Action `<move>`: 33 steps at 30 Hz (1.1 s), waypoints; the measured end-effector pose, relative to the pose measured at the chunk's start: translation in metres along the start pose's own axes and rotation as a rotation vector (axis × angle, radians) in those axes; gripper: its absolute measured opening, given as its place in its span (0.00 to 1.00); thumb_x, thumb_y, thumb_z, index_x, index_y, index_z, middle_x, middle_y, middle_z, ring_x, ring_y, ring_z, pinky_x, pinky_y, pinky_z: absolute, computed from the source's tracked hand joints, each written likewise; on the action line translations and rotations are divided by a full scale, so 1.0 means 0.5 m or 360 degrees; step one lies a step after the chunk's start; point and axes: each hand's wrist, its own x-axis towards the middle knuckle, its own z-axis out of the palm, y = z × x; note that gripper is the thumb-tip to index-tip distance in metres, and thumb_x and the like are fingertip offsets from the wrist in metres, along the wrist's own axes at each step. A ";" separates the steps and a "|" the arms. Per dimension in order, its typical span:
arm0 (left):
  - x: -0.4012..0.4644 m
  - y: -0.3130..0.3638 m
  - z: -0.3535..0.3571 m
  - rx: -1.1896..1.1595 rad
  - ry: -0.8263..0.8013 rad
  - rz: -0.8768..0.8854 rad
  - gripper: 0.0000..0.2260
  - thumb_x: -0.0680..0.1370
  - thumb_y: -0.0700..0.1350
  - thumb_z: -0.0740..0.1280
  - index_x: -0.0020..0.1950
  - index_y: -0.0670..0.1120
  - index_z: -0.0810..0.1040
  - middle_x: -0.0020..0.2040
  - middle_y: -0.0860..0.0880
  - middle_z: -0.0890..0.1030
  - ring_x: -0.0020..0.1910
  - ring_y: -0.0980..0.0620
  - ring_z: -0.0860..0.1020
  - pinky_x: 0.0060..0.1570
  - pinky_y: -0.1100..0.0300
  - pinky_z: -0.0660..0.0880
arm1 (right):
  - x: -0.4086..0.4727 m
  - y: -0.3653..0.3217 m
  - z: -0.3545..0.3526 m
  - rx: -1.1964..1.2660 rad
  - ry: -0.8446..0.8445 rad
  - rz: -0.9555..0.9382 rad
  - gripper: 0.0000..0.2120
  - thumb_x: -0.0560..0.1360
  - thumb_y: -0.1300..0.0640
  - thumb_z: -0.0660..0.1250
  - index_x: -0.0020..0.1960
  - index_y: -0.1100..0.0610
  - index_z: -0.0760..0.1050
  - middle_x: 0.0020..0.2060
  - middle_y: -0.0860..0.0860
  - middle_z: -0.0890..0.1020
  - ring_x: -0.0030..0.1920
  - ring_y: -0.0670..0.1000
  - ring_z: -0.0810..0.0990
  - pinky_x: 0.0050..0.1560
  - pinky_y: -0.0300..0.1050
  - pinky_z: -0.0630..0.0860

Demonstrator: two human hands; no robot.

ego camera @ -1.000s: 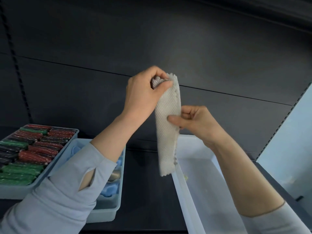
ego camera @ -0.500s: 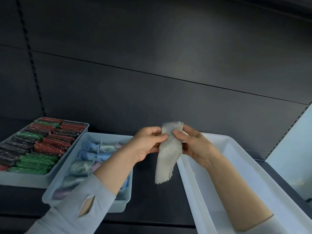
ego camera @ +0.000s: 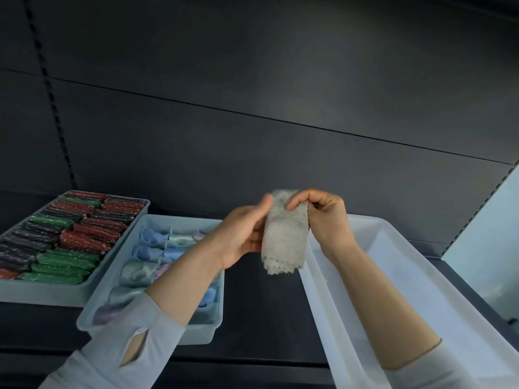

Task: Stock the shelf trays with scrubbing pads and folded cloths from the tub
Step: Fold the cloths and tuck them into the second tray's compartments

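Observation:
A grey-white waffle-textured cloth (ego camera: pixel 285 237), folded into a short strip, hangs in front of me above the dark shelf. My left hand (ego camera: pixel 244 234) holds its left side with thumb on top. My right hand (ego camera: pixel 323 217) pinches its upper right edge with curled fingers. To the left a pale blue divided tray (ego camera: pixel 216 327) holds several rolled cloths in blue, grey and lilac. Further left, another tray (ego camera: pixel 56 293) is packed with red, green and black wrapped scrubbing pads. A large white tub (ego camera: pixel 393 265) stands at the right under my right forearm.
The dark shelf surface (ego camera: pixel 261 310) shows between the cloth tray and the tub. A dark back panel rises behind everything. A pale wall (ego camera: pixel 488 234) stands at the far right past the shelf upright.
Both hands came down from high in front of the back panel to just above the trays. The long hanging cloth has been folded shorter.

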 end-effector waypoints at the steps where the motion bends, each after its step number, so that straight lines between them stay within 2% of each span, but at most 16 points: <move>1: -0.004 -0.006 0.000 0.0089 -0.0041 0.0036 0.15 0.81 0.50 0.63 0.62 0.44 0.78 0.55 0.44 0.84 0.51 0.49 0.82 0.50 0.53 0.79 | 0.004 0.008 0.000 -0.0018 0.0041 0.0004 0.21 0.74 0.76 0.58 0.34 0.57 0.80 0.33 0.46 0.83 0.36 0.43 0.79 0.38 0.37 0.74; 3: -0.007 -0.020 -0.002 0.0145 -0.0035 0.0069 0.13 0.78 0.41 0.68 0.62 0.43 0.77 0.55 0.43 0.83 0.51 0.49 0.82 0.48 0.56 0.79 | 0.011 0.024 -0.003 -0.0142 0.0062 -0.0009 0.24 0.74 0.76 0.57 0.37 0.52 0.82 0.40 0.47 0.84 0.44 0.46 0.82 0.47 0.45 0.78; 5: -0.005 -0.025 -0.010 0.0039 0.0054 0.0072 0.13 0.77 0.37 0.69 0.62 0.42 0.77 0.53 0.44 0.83 0.49 0.48 0.82 0.45 0.58 0.79 | 0.006 0.037 -0.009 -0.0353 -0.0032 -0.0106 0.29 0.72 0.77 0.55 0.47 0.47 0.83 0.54 0.49 0.80 0.57 0.46 0.78 0.62 0.48 0.75; 6: -0.005 -0.023 -0.015 -0.0058 0.0110 0.0065 0.13 0.77 0.36 0.69 0.61 0.42 0.77 0.51 0.44 0.83 0.48 0.49 0.82 0.43 0.59 0.80 | -0.001 0.039 -0.011 -0.0486 -0.0114 -0.0202 0.32 0.70 0.79 0.55 0.53 0.45 0.81 0.61 0.50 0.75 0.63 0.46 0.74 0.66 0.46 0.72; 8: -0.003 -0.019 -0.029 -0.0247 0.0194 0.0059 0.12 0.77 0.35 0.68 0.59 0.43 0.78 0.48 0.44 0.84 0.43 0.50 0.82 0.38 0.61 0.81 | -0.025 0.035 -0.012 -0.0721 -0.0311 -0.0393 0.34 0.68 0.78 0.59 0.61 0.44 0.76 0.69 0.49 0.65 0.71 0.43 0.65 0.67 0.33 0.66; 10: -0.004 -0.013 -0.038 -0.0360 0.0250 0.0073 0.09 0.77 0.35 0.67 0.56 0.42 0.79 0.43 0.45 0.84 0.40 0.52 0.82 0.34 0.63 0.80 | -0.050 0.029 0.000 -0.0802 -0.0468 -0.0503 0.29 0.68 0.73 0.70 0.62 0.46 0.77 0.71 0.49 0.63 0.69 0.37 0.64 0.63 0.26 0.62; 12: -0.007 -0.011 -0.043 -0.0391 0.0276 0.0066 0.07 0.77 0.35 0.67 0.54 0.41 0.79 0.40 0.45 0.84 0.37 0.53 0.82 0.33 0.63 0.79 | -0.065 0.028 0.015 -0.0730 -0.0417 -0.0527 0.20 0.69 0.66 0.75 0.58 0.49 0.81 0.69 0.48 0.67 0.62 0.36 0.71 0.60 0.27 0.65; 14: -0.010 -0.011 -0.045 -0.0394 0.0252 0.0049 0.07 0.77 0.35 0.67 0.55 0.40 0.79 0.41 0.44 0.84 0.37 0.52 0.83 0.35 0.61 0.81 | -0.064 0.029 0.024 -0.0623 -0.0284 -0.0485 0.12 0.70 0.61 0.75 0.52 0.49 0.84 0.65 0.45 0.71 0.60 0.41 0.74 0.59 0.30 0.68; 16: -0.012 -0.015 -0.046 -0.0460 0.0204 0.0057 0.08 0.78 0.36 0.66 0.57 0.40 0.78 0.45 0.43 0.84 0.41 0.50 0.83 0.42 0.57 0.83 | -0.058 0.027 0.031 -0.0541 -0.0233 -0.0388 0.06 0.72 0.58 0.74 0.48 0.51 0.84 0.61 0.45 0.73 0.60 0.45 0.76 0.58 0.32 0.69; 19: -0.020 -0.026 -0.045 -0.0347 0.0125 0.0178 0.12 0.78 0.33 0.64 0.61 0.41 0.78 0.53 0.42 0.84 0.50 0.49 0.83 0.50 0.55 0.82 | -0.055 0.020 0.045 -0.0367 -0.0180 -0.0151 0.01 0.72 0.58 0.74 0.43 0.55 0.84 0.56 0.49 0.75 0.55 0.42 0.77 0.55 0.31 0.72; 23: -0.030 -0.042 -0.048 -0.0244 0.0111 0.0248 0.12 0.80 0.33 0.62 0.62 0.39 0.78 0.57 0.41 0.83 0.54 0.47 0.82 0.53 0.56 0.81 | -0.062 0.019 0.069 -0.0030 -0.0038 0.0233 0.08 0.71 0.59 0.75 0.40 0.61 0.78 0.42 0.57 0.81 0.43 0.51 0.81 0.49 0.47 0.80; 26: -0.043 -0.049 -0.057 -0.0384 0.0045 0.0192 0.16 0.80 0.46 0.64 0.64 0.39 0.76 0.60 0.40 0.81 0.59 0.45 0.80 0.58 0.52 0.78 | -0.069 0.019 0.086 0.0133 0.0010 0.0389 0.09 0.71 0.62 0.73 0.38 0.59 0.73 0.34 0.52 0.79 0.38 0.47 0.78 0.40 0.41 0.78; 27: -0.048 -0.054 -0.060 -0.0315 0.0038 0.0210 0.18 0.78 0.49 0.65 0.63 0.40 0.77 0.60 0.41 0.81 0.59 0.46 0.80 0.59 0.53 0.78 | -0.072 0.019 0.091 0.0137 0.0003 0.0401 0.10 0.72 0.63 0.73 0.38 0.58 0.73 0.34 0.51 0.78 0.37 0.47 0.78 0.39 0.40 0.77; 29: -0.056 -0.064 -0.065 -0.0024 0.0115 0.0316 0.15 0.77 0.44 0.68 0.63 0.41 0.77 0.59 0.43 0.82 0.59 0.49 0.80 0.59 0.58 0.77 | -0.076 0.024 0.104 0.0133 -0.0019 0.0412 0.10 0.72 0.63 0.73 0.39 0.57 0.72 0.34 0.51 0.78 0.37 0.47 0.77 0.38 0.39 0.76; 31: -0.059 -0.072 -0.076 0.0163 0.0290 0.0401 0.12 0.78 0.38 0.68 0.61 0.43 0.79 0.56 0.45 0.83 0.56 0.51 0.81 0.53 0.64 0.78 | -0.078 0.027 0.117 0.0207 0.0001 0.0485 0.11 0.71 0.62 0.74 0.47 0.57 0.72 0.38 0.52 0.79 0.38 0.48 0.78 0.36 0.39 0.75; 33: -0.066 -0.074 -0.090 0.0141 0.0374 0.0403 0.10 0.79 0.38 0.67 0.59 0.45 0.80 0.54 0.46 0.84 0.52 0.53 0.82 0.48 0.66 0.78 | -0.078 0.031 0.127 0.0390 -0.0002 0.0634 0.18 0.72 0.61 0.73 0.58 0.58 0.71 0.43 0.54 0.81 0.40 0.48 0.80 0.35 0.38 0.75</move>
